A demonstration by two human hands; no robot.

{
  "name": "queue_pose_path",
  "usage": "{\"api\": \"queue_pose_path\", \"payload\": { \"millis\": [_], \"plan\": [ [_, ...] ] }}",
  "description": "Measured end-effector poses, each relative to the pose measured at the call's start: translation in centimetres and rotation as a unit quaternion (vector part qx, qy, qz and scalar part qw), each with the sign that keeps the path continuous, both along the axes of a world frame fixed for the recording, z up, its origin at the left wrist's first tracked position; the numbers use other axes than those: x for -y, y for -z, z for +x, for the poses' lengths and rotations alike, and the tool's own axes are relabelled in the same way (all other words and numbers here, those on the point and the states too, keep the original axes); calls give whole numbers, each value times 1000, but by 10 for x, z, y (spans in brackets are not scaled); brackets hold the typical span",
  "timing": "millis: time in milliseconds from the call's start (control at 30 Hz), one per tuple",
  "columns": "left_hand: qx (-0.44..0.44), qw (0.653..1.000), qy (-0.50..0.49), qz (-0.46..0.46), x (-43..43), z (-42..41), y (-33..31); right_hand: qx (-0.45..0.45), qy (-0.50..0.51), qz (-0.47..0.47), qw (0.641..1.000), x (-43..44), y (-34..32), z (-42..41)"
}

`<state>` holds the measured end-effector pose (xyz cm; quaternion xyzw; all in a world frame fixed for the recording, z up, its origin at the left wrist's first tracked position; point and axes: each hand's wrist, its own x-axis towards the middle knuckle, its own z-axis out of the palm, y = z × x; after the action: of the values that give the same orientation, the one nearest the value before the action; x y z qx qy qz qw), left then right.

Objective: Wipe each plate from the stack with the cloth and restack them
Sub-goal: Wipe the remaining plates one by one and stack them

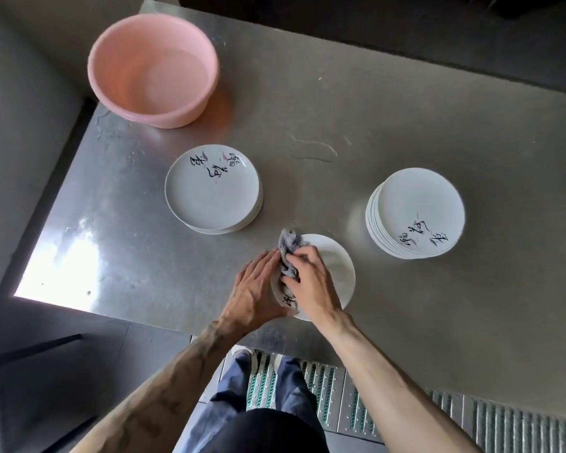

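Right, one person at the steel bench (406, 109), two hands in and both busy on a single white plate (335, 269) lying near the front edge, between the two stacks. The right hand (311, 282) has the one grey cloth (290, 253) bunched under curled fingers (303, 253), gripping it and pressing it down on the left part of the plate. The left hand (255, 289) is laid against the plate's left rim, fingers (265, 259) stretched out fairly straight and gripping nothing, thumb lying along the near rim, bracing it.

Count the piles: two. The left stack (213, 188) sits just beyond the hands, low, only a few rims showing at its side. The right stack (415, 214) stands well apart to the right and clearly taller, many rims fanned down its left flank; an exact number I can't give for either. Both top plates are face up with black brushed characters, and a scrap of the same lettering peeks out between the two hands.

One pink basin (111, 60) sits at the far left corner of the bench, well clear of the plates, with what looks like shallow water in it. Wet streaks mark the bench beyond the stacks. Below the edge, blue trousers over a floor grate (324, 387).
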<state>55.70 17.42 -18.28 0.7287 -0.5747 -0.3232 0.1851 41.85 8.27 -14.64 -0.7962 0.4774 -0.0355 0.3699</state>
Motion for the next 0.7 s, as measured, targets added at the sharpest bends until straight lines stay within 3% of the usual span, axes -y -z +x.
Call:
{"api": "queue_pose_path", "payload": {
  "millis": [167, 333, 500, 633, 700],
  "plan": [
    [-20, 1000, -21, 11, 4, -1, -6, -29, 92, -54, 994, 14, 5, -8],
    [-18, 1000, -20, 13, 8, -3, -8, -23, -12, -39, 999, -15, 3, 7],
    [-12, 999, -24, 32, 7, -1, -7, -47, 73, -70, 994, 15, 3, -14],
    [-10, 1000, -23, 17, 6, -2, -8, -15, -6, -61, 998, -16, 4, 4],
    [-12, 1000, -22, 19, 5, -2, -9, -7, 1, -60, 998, -15, 7, 4]
  ]
}}
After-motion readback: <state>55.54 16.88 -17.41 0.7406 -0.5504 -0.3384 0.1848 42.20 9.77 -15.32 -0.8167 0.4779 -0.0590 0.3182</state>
